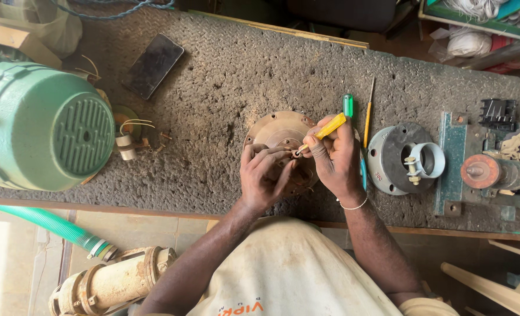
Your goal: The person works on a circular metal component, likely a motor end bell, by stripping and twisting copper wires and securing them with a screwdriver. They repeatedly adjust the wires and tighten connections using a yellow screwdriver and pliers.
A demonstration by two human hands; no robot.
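Right grip (332, 153) clamps yellow-handled screwdriver (329, 127) — tip meeting brown metal disc (277, 130) beside left hand (265, 175).

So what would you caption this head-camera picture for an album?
Right hand works a yellow-handled screwdriver at a round metal plate, left hand steadying, on a rough workbench.

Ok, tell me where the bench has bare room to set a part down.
Bare patches: between the phone and the round metal cover, and the strip along the top edge above the screwdrivers. Crowded: right end around the grey flange, and beside the green motor.
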